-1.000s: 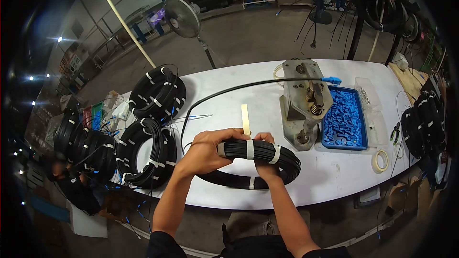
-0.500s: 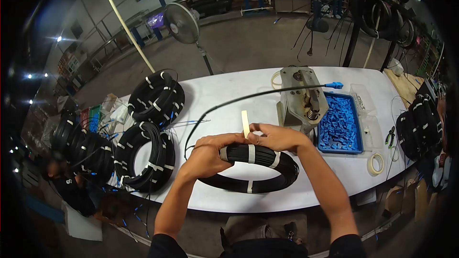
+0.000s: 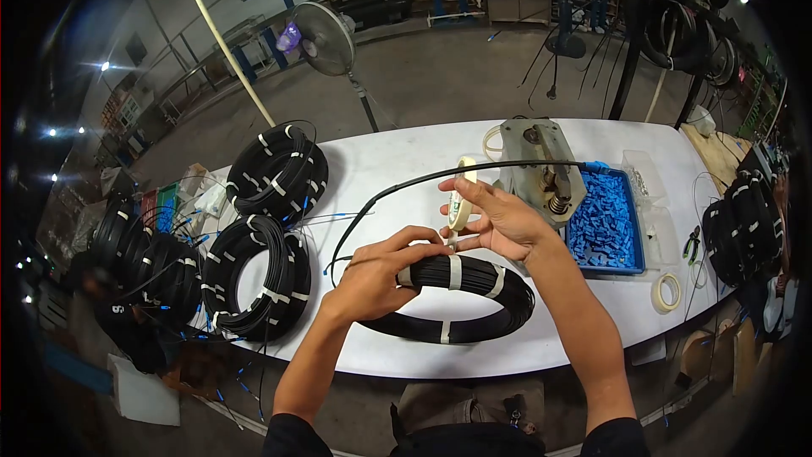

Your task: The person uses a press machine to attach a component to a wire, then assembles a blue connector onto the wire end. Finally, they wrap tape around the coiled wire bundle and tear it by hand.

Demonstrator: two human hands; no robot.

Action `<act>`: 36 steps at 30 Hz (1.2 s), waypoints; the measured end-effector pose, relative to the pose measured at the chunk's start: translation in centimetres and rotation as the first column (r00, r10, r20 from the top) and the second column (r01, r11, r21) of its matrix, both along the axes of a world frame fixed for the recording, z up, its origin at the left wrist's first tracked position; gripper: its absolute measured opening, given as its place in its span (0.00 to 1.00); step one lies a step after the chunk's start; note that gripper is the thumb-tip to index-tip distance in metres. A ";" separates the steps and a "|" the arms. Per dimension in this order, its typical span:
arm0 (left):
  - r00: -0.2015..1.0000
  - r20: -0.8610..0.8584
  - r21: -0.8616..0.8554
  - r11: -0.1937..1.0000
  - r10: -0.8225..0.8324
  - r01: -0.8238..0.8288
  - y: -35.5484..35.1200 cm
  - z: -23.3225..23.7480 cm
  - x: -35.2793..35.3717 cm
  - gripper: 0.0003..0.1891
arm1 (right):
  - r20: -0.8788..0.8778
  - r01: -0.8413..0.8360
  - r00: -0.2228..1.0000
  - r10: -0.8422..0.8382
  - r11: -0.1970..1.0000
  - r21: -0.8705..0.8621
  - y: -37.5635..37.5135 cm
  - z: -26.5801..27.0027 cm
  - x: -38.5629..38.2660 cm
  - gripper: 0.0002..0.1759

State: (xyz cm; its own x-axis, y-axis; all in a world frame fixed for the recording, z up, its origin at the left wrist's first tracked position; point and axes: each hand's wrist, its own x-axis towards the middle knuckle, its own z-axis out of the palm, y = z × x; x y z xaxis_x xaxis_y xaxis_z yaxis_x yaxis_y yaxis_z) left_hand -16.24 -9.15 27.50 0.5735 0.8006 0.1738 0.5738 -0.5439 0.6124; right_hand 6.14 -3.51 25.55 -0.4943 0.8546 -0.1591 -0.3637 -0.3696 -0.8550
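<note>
A coil of black cable (image 3: pixel 507 316) is held tilted up on the white table, with pale tape bands around it. My left hand (image 3: pixel 372 275) is closed on the coil's upper left side, its fingertips by the tape strip. In my right hand (image 3: pixel 507 222) is a roll of masking tape (image 3: pixel 459 205), held between thumb and fingers just above the coil. A short strip runs from the roll down towards the coil's top. One loose cable end (image 3: pixel 440 174) arcs over to the right, its blue connector (image 3: pixel 597 167) above the blue tray.
Banded cable coils (image 3: pixel 245 279) lie at left. A metal press (image 3: pixel 541 165) stands at back right, beside a blue tray (image 3: pixel 611 271) of small blue parts. Another tape roll (image 3: pixel 666 294) and pliers (image 3: pixel 692 244) lie at right. A person (image 3: pixel 127 322) is at far left.
My right hand has turned and lifted slightly, and the tape roll, seen edge-on before, now shows its side. The left hand's fingers have shifted along the coil's top towards the strip.
</note>
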 end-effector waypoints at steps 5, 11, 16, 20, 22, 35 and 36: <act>0.992 0.037 0.131 0.984 -0.123 0.117 0.6 -0.6 -0.8 0.32 | -0.047 -0.009 0.999 0.006 0.998 -0.058 0.7 -1.0 -0.6 0.32; 0.978 -0.039 0.082 0.974 -0.207 0.210 1.5 -0.3 -1.2 0.33 | 0.032 -0.042 0.999 0.043 0.999 -0.028 0.3 0.1 -0.7 0.34; 0.980 -0.091 -0.031 0.985 -0.175 0.172 1.6 0.2 -0.3 0.32 | 0.040 -0.029 0.999 0.026 0.998 0.064 -0.5 0.5 0.1 0.34; 0.991 0.070 0.021 0.993 -0.118 0.116 1.6 -1.0 0.1 0.30 | 0.055 0.025 0.998 -0.030 0.995 0.096 -0.8 0.6 0.5 0.35; 0.993 0.039 0.009 0.994 -0.110 0.109 1.4 -0.9 0.1 0.30 | 0.039 0.063 0.997 -0.067 0.994 0.093 -1.2 0.8 0.4 0.34; 0.993 0.003 0.062 0.991 0.117 -0.117 1.6 -0.4 1.3 0.20 | 0.003 0.081 0.996 -0.090 0.906 0.415 -3.8 2.3 0.0 0.36; 0.993 0.008 0.062 0.991 0.116 -0.117 1.6 -0.4 1.5 0.20 | 0.011 0.076 0.996 -0.089 0.905 0.419 -4.1 2.5 0.0 0.36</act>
State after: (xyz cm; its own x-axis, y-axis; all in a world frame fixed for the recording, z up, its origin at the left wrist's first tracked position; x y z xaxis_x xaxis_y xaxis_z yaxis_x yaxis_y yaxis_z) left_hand -14.71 -7.54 27.12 0.4761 0.8494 0.2279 0.6327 -0.5108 0.5820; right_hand 6.14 -7.63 28.05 -0.4196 0.8835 0.2084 -0.3505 0.0541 -0.9350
